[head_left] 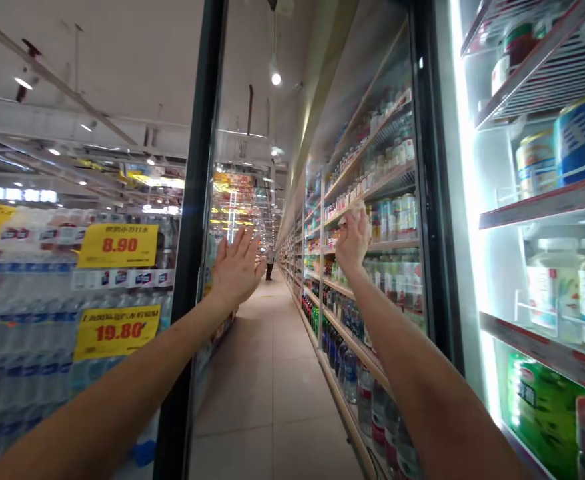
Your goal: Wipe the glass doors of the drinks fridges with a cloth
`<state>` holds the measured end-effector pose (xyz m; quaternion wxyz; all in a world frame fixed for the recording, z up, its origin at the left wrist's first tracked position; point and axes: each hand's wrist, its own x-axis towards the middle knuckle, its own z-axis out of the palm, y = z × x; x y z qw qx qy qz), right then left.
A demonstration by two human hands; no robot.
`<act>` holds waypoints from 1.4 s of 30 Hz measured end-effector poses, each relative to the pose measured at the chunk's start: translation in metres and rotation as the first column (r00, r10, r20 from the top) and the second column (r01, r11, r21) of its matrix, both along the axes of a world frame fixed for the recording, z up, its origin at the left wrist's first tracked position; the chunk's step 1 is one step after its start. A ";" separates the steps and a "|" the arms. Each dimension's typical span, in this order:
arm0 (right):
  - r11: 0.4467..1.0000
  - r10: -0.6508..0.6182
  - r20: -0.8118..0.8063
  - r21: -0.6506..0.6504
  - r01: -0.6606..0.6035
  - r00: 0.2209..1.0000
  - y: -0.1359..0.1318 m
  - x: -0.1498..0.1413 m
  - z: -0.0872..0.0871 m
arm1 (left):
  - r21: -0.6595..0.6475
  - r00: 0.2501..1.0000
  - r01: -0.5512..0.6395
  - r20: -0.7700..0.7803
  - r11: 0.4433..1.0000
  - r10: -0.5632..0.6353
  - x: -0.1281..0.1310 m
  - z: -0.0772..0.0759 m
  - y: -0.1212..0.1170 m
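Note:
A glass cooler door [272, 373] with a black frame stands open in front of me, and the aisle shows in its pane. My left hand [237, 267] is open with fingers spread, at the pane near the frame's left upright [200, 193]. Higher up and to the right, my right hand [353, 243] is closed around a pale cloth [356, 208] at the glass. Only a small part of the cloth shows above the fingers. Whether each palm touches the pane is hard to tell.
On the right is a lit cooler with wire shelves [547, 200] of bottles, cans and a green pack [545, 407]. Stacked water bottles [27, 333] with yellow price signs [117, 245] stand on the left. A distant person [269, 263] appears in the aisle.

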<state>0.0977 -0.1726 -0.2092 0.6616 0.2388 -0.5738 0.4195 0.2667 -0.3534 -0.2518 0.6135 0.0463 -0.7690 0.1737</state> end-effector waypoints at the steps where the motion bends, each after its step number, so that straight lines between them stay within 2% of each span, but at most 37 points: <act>1: 0.998 0.010 -0.039 0.070 -0.007 0.999 -0.008 0.005 0.000 | 0.010 1.000 -0.003 0.003 1.000 0.003 0.001 0.000 0.001; 2: 0.981 0.025 -0.102 0.196 -0.004 0.995 -0.017 0.011 -0.001 | 0.017 1.000 -0.005 0.007 1.000 0.005 0.002 0.001 0.002; 4: 0.889 0.074 -0.217 0.457 0.035 0.973 -0.032 0.023 -0.002 | 0.012 1.000 -0.008 0.013 1.000 0.008 0.005 0.002 0.002; 5: 0.848 0.088 -0.239 0.527 0.053 0.967 -0.037 0.027 -0.001 | -0.001 1.000 -0.011 0.011 1.000 0.011 0.008 0.004 0.002; 6: 0.844 0.087 -0.231 0.534 0.052 0.969 -0.039 0.030 0.002 | -0.015 1.000 -0.018 0.002 1.000 0.018 0.011 0.005 0.000; 7: 0.880 0.075 -0.198 0.474 0.028 0.977 -0.040 0.031 0.006 | -0.027 1.000 -0.025 -0.013 0.999 0.025 0.016 0.007 -0.002; 9: 0.976 0.061 -0.098 0.214 -0.038 0.993 -0.040 0.031 0.013 | -0.032 0.998 -0.037 -0.056 0.999 0.036 0.026 0.011 -0.006; 10: 0.993 0.066 -0.068 0.099 -0.059 0.996 -0.042 0.032 0.015 | -0.028 0.997 -0.039 -0.074 0.999 0.037 0.031 0.013 -0.009; 11: 0.996 0.070 -0.068 0.052 -0.067 0.995 -0.045 0.035 0.015 | -0.021 0.995 -0.039 -0.089 0.999 0.037 0.036 0.015 -0.011; 12: 0.994 0.071 -0.099 0.089 -0.062 0.993 -0.051 0.039 0.014 | -0.012 0.994 -0.038 -0.103 0.999 0.037 0.041 0.016 -0.014; 13: 0.979 0.074 -0.156 0.199 -0.042 0.985 -0.058 0.045 0.011 | -0.004 0.993 -0.038 -0.114 0.999 0.038 0.045 0.017 -0.016; 14: 0.936 0.088 -0.225 0.351 -0.003 0.970 -0.065 0.051 0.008 | 0.005 0.992 -0.040 -0.123 0.999 0.040 0.049 0.018 -0.019; 15: 0.867 0.115 -0.287 0.496 0.045 0.951 -0.073 0.058 0.006 | 0.012 0.991 -0.044 -0.129 0.999 0.045 0.052 0.018 -0.021; 16: 0.800 0.142 -0.325 0.594 0.085 0.935 -0.079 0.063 0.006 | 0.017 0.990 -0.050 -0.134 0.999 0.051 0.055 0.018 -0.025; 17: 0.769 0.152 -0.328 0.632 0.097 0.932 -0.084 0.068 0.006 | 0.019 0.989 -0.056 -0.137 0.998 0.058 0.058 0.017 -0.028; 18: 0.791 0.140 -0.294 0.608 0.073 0.945 -0.088 0.071 0.009 | 0.020 0.988 -0.061 -0.140 0.998 0.063 0.061 0.017 -0.031; 20: 0.909 0.092 -0.157 0.416 -0.018 0.983 -0.094 0.077 0.014 | 0.027 0.986 -0.062 -0.156 0.998 0.066 0.065 0.015 -0.037; 21: 0.944 0.085 -0.104 0.327 -0.047 0.991 -0.098 0.080 0.015 | 0.036 0.984 -0.059 -0.166 0.998 0.064 0.066 0.014 -0.039; 22: 0.951 0.090 -0.093 0.305 -0.058 0.992 -0.103 0.084 0.014 | 0.046 0.982 -0.052 -0.177 0.998 0.060 0.068 0.014 -0.040; 23: 0.932 0.104 -0.126 0.359 -0.053 0.987 -0.109 0.089 0.011 | 0.054 0.981 -0.045 -0.185 0.998 0.055 0.069 0.013 -0.041; 24: 0.884 0.129 -0.191 0.467 -0.026 0.973 -0.114 0.095 0.007 | 0.058 0.981 -0.041 -0.189 0.997 0.051 0.071 0.013 -0.041; 26: 0.729 0.202 -0.327 0.680 0.081 0.923 -0.124 0.105 -0.002 | 0.054 0.981 -0.042 -0.185 0.998 0.052 0.075 0.012 -0.043; 27: 0.666 0.230 -0.365 0.735 0.128 0.902 -0.127 0.109 -0.004 | 0.051 0.982 -0.047 -0.183 0.998 0.055 0.077 0.012 -0.044; 28: 0.642 0.235 -0.378 0.752 0.149 0.896 -0.129 0.111 -0.005 | 0.052 0.981 -0.052 -0.183 0.997 0.060 0.079 0.011 -0.046; 29: 0.663 0.214 -0.364 0.735 0.139 0.906 -0.128 0.112 -0.004 | 0.056 0.981 -0.056 -0.184 0.997 0.066 0.080 0.010 -0.048; 32: 0.819 0.106 -0.229 0.572 0.045 0.968 -0.123 0.111 -0.002 | 0.072 0.978 -0.060 -0.197 0.996 0.073 0.084 0.008 -0.054; 33: 0.834 0.098 -0.211 0.550 0.035 0.973 -0.122 0.111 -0.006 | 0.073 0.977 -0.058 -0.202 0.996 0.071 0.084 0.007 -0.055; 34: 0.816 0.110 -0.230 0.576 0.044 0.967 -0.122 0.111 -0.013 | 0.069 0.976 -0.053 -0.205 0.996 0.066 0.084 0.006 -0.056; 35: 0.768 0.142 -0.279 0.636 0.072 0.950 -0.122 0.112 -0.022 | 0.063 0.977 -0.047 -0.207 0.997 0.059 0.083 0.005 -0.056; 37: 0.627 0.243 -0.398 0.760 0.170 0.885 -0.123 0.112 -0.043 | 0.040 0.977 -0.034 -0.208 0.999 0.042 0.082 0.003 -0.056; 38: 0.574 0.285 -0.438 0.790 0.214 0.853 -0.124 0.111 -0.051 | 0.023 0.978 -0.031 -0.204 0.999 0.035 0.081 0.003 -0.055; 39: 0.557 0.300 -0.457 0.796 0.234 0.838 -0.123 0.108 -0.055 | 0.009 0.979 -0.031 -0.199 0.999 0.032 0.080 0.002 -0.054; 40: 0.581 0.283 -0.452 0.782 0.224 0.846 -0.121 0.105 -0.056 | -0.002 0.980 -0.033 -0.196 0.999 0.032 0.079 0.002 -0.053; 42: 0.721 0.177 -0.363 0.680 0.131 0.915 -0.112 0.096 -0.048 | -0.007 0.980 -0.036 -0.194 0.999 0.034 0.077 0.000 -0.050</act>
